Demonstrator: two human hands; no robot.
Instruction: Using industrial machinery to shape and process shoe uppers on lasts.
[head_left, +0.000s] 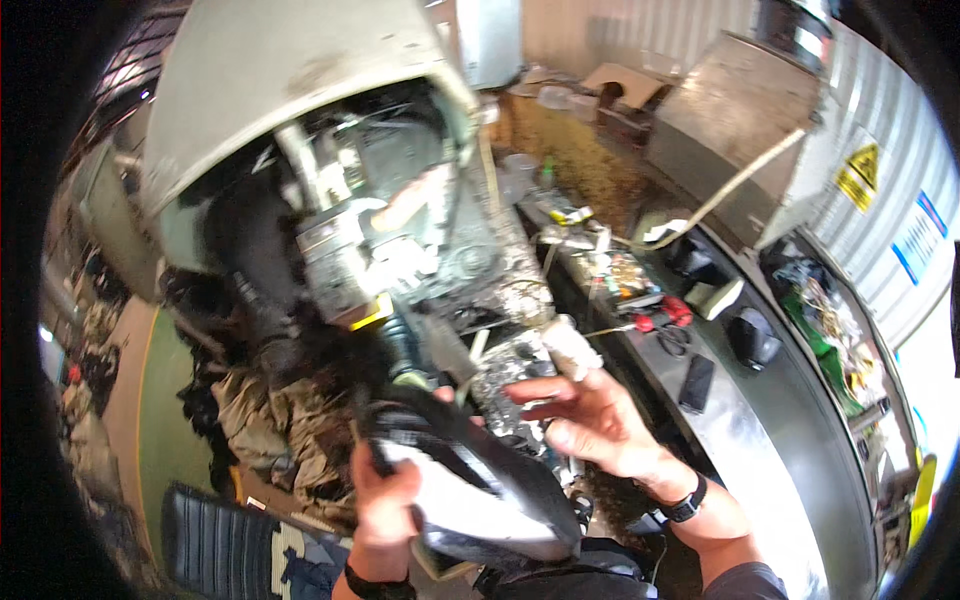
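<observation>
**Black-and-white cover held under the machine head: grip and clearance notes**

Observation: the left hand (pixel 385 505) is clamped shut on the near edge of a curved black-and-white cover (pixel 470 480), thumb on top, fingers wrapped below. The cover sits low in the centre of the view, just beneath the exposed black mechanism (pixel 400 260) of a machine with a grey hood (pixel 290 70). The right hand (pixel 590 415) is spread open, fingers extended, fingertips against a foil-wrapped part (pixel 520 375) just beyond the cover's far edge; it pinches nothing that I can see.

Handling judgement: with only 1 hand bearing the cover, it will likely tip at its free right end. Support from below on that side and a level hold would help. The foil looks thin and easily torn, so light contact there.

Clearance: the mechanism crowds the cover from above, and cables hang just beside it on the left. To the right, the steel desk (pixel 800 470) runs away along the corrugated wall, carrying a red-handled tool (pixel 665 318), a dark phone-like slab (pixel 697 382) and a green tray (pixel 830 335). Open room appears mainly toward the person and downward.
</observation>
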